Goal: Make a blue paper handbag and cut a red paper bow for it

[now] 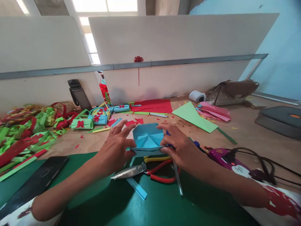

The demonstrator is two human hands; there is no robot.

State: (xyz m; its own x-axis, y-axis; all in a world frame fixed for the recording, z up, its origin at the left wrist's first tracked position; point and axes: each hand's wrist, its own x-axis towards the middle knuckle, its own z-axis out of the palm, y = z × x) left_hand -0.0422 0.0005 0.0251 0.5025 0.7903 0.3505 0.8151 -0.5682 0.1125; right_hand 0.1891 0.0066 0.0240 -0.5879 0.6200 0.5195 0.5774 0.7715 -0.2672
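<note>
A creased sheet of blue paper (pixel 148 136), partly folded, is held up over the green mat (pixel 98 204). My left hand (pixel 115 146) pinches its left corner between thumb and fingers. At the opposite corner my right hand (pixel 180 142) grips the paper the same way. Below it lie scissors (pixel 134 171) with red and yellow handles, blades pointing left. A blue paper strip (pixel 138 189) rests beneath the blades. Beside the handles, a clear glue stick (pixel 178 180) extends from under my right hand; its upper end is hidden.
Green and red paper pieces (pixel 39 125) pile up at left, near small folded paper bags (pixel 81 123) and a dark bottle (pixel 80 94). A phone (pixel 39 179) lies front left. At right are a purple power strip (pixel 223 158) with cables, green paper (pixel 195 116) and a handbag (pixel 232 91).
</note>
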